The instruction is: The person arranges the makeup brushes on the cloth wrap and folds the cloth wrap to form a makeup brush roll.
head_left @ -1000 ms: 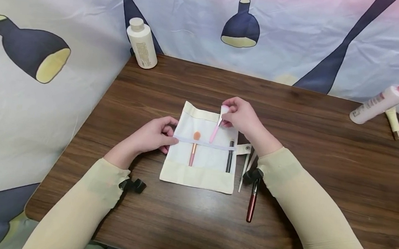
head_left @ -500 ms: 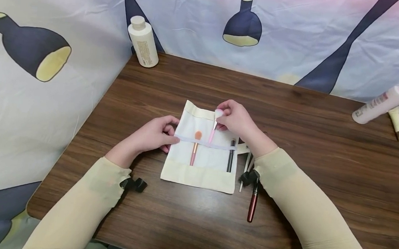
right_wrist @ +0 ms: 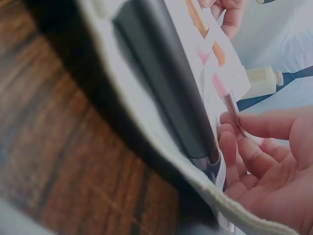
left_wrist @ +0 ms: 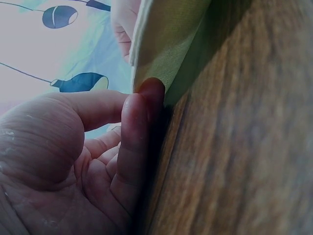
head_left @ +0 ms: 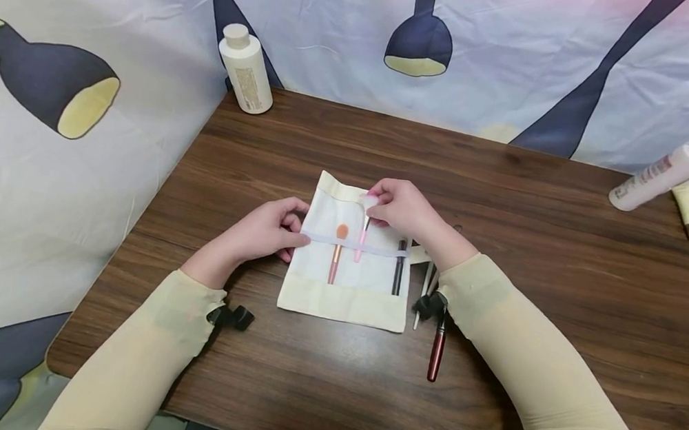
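Worktop [head_left: 316,378] below, my left hand [head_left: 264,233] pinches the pouch [head_left: 342,305], my right hand [head_left: 406,210] the pink brush [head_left: 362,236], seemingly threading the elastic [head_left: 380,251]; I should push deeper.

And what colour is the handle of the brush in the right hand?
Pink; the handle shows best in the head view.

Both arms [head_left: 524,357] reach forward, angled inward; the left hand [head_left: 271,230] pinches, the right hand [head_left: 406,210] pinches too, its lower fingers [right_wrist: 240,190] partly hidden, seemingly curled.
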`<state>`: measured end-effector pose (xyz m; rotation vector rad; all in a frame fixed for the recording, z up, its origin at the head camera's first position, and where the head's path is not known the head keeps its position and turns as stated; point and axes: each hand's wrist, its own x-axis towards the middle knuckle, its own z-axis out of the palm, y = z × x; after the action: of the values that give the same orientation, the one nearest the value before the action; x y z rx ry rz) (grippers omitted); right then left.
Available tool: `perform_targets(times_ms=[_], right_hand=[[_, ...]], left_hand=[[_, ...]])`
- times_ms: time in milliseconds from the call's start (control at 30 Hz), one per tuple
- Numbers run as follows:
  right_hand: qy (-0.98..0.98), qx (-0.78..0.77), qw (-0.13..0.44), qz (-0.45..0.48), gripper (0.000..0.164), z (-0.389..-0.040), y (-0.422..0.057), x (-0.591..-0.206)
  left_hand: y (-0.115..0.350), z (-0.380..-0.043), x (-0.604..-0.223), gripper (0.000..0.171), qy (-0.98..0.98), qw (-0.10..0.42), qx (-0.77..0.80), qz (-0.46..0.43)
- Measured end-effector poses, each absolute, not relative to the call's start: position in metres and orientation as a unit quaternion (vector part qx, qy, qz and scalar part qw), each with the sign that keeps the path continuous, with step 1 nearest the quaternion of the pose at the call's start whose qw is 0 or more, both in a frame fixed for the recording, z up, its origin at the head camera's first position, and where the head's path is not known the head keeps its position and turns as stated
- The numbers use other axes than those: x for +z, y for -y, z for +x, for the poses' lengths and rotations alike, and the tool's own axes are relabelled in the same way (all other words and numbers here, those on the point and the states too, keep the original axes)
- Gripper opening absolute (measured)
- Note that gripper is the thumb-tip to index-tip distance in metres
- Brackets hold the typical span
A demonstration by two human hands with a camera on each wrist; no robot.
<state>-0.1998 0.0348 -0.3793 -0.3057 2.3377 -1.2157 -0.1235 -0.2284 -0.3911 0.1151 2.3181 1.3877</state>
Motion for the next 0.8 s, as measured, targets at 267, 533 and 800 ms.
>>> perform_targets(times_ms=[267, 533, 800], right_hand=[[-0.867, -0.401, 0.244, -0.166, 0.019, -0.1952, -0.0362, -0.3764], [-0.877, -0.379, 0.232, -0.186, 0.018, -0.1938, -0.0362, -0.3798], [-0.874, -0.359, 0.237, -0.225, 0.016, -0.1917, -0.0378, -0.3789]], left_hand=[[0.2286, -0.1234, -0.3900, 0.048, -0.838, 0.218, 0.498, 0.042], [0.2292, -0.1241, -0.3927, 0.047, -0.836, 0.217, 0.501, 0.040], [0.2311, -0.1246, -0.3960, 0.048, -0.827, 0.215, 0.517, 0.047]])
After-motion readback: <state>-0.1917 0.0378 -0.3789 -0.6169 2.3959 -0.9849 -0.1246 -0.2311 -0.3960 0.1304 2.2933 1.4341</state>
